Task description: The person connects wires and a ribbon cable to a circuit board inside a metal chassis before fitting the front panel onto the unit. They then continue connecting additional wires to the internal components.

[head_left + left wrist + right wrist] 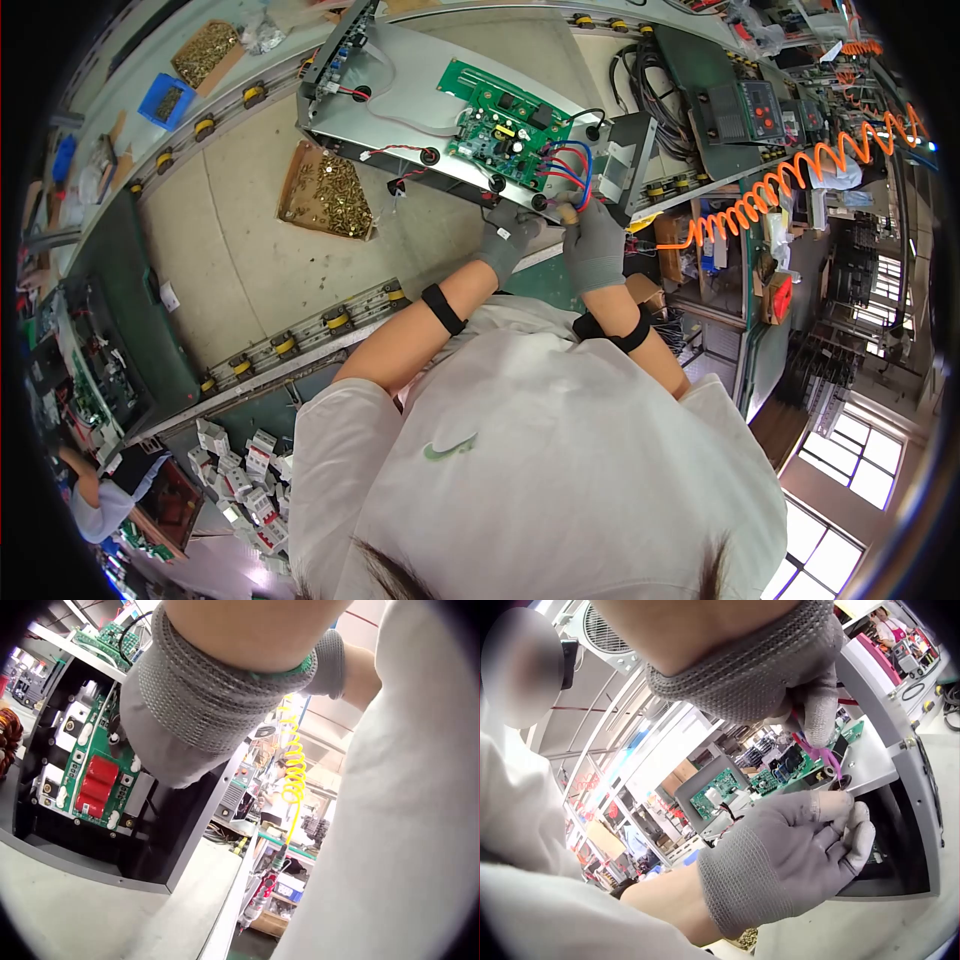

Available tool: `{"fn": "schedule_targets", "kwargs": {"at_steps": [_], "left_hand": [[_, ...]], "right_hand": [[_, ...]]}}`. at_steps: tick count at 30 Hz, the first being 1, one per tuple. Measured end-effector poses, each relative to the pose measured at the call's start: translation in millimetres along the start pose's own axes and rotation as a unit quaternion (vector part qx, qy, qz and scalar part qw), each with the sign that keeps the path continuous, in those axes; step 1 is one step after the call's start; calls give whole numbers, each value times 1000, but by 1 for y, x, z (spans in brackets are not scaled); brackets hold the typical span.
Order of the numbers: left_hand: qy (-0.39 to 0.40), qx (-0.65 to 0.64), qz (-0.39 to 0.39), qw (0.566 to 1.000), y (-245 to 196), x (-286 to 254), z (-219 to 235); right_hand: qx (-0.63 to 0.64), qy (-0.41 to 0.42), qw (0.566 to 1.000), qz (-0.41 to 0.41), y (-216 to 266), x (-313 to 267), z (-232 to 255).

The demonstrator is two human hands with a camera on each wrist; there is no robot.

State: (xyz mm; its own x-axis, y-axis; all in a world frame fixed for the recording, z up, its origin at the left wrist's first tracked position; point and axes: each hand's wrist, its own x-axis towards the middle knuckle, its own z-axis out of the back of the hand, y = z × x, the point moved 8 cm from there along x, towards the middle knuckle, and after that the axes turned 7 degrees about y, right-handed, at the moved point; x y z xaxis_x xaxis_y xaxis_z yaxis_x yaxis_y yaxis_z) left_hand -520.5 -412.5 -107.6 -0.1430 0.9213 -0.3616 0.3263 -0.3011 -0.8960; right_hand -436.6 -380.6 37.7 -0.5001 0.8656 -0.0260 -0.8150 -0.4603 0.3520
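A grey metal enclosure [400, 85] lies on the bench, a green circuit board [505, 130] on its top panel. Red and blue wires [586, 165] loop from the board to my gloved right hand [594, 250]. In the right wrist view, my right hand's fingers pinch these wires, which look pinkish purple there, over a black grommet [844, 782]. My gloved left hand [508, 240] is at the enclosure's near side, just below the grommets. Its palm shows in the right wrist view, fingers loosely bent and no object visible in them. Inside the enclosure are a red component [97, 787] and another green board [112, 757].
A cardboard box of brass-coloured fasteners [335, 195] sits left of the enclosure. An orange coiled hose [770, 190] stretches across the right side. Black cables [655, 100] lie beyond the enclosure. Roller rails [285, 345] edge the bench. White breakers [250, 490] are piled at lower left.
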Motion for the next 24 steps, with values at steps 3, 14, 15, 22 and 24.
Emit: {"fn": "schedule_targets", "kwargs": {"at_steps": [3,14,15,22,24], "left_hand": [[8,-114,-73,991,-5,-5,1],[-66,-119,56,989,3,-7,-11],[-63,-119,56,989,10,-5,-12],[27,-237,-13,971,18,-2,-12],[65,-223,-38,972,27,1,-11]], "right_hand": [[27,6,1000,-6,1,0,-2],[45,-8,999,27,-2,1,-20],[24,-46,996,71,5,0,-15],[-42,11,999,16,-4,11,-36],[-118,99,988,-23,-1,14,-49]]}}
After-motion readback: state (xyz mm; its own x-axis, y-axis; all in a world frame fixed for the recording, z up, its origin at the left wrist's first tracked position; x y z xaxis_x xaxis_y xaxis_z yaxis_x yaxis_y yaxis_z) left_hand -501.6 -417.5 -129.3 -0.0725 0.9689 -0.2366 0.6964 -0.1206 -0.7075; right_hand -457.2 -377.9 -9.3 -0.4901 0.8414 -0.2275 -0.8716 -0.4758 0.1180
